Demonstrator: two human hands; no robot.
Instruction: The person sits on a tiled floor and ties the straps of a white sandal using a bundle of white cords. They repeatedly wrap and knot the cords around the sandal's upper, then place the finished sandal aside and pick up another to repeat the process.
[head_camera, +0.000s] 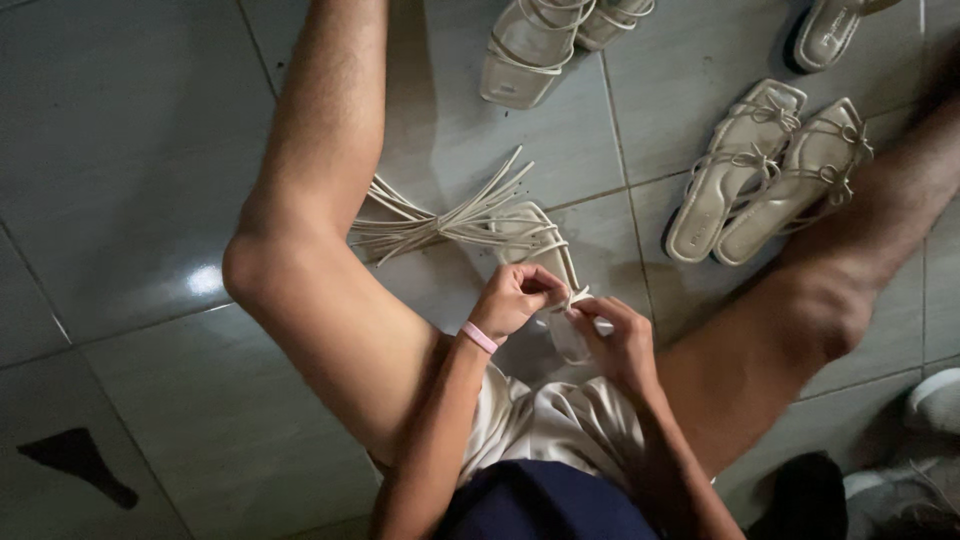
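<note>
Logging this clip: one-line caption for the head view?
Seated on a tiled floor, left hand and right hand pinch a thin strap on a cream sandal; a finished pair lies nearby.

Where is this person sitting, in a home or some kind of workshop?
Probably a small home shoe workshop. The person sits on a grey tiled floor, with finished cream strappy sandals lined up and a bundle of loose straps beside the sandal in hand.

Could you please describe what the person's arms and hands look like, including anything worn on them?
Both arms are bare, with no sleeves or gloves. The left hand has a thin pink band around its wrist. The right hand shows no band, watch or ring. No markings can be made out in the dim light.
</note>
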